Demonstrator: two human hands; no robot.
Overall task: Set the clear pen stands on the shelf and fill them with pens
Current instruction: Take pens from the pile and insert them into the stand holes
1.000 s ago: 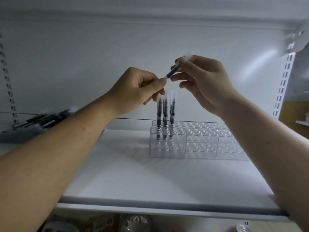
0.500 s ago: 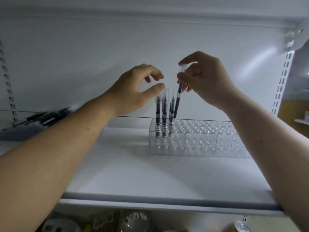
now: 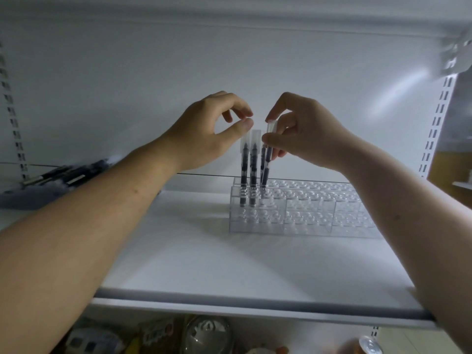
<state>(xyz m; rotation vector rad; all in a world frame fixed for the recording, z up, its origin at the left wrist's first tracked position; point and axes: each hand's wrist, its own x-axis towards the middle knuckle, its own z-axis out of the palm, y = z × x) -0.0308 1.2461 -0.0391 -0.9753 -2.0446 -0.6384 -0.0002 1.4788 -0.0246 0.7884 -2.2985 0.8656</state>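
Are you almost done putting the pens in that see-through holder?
Not nearly. The clear plastic pen stand already sits on the white shelf, and three dark pens with clear caps stand at its back left corner. The right hand is lowering a fourth dark pen beside them; the left hand hovers empty. Nearly every hole remains unfilled, and more pens wait in the grey tray on the left.
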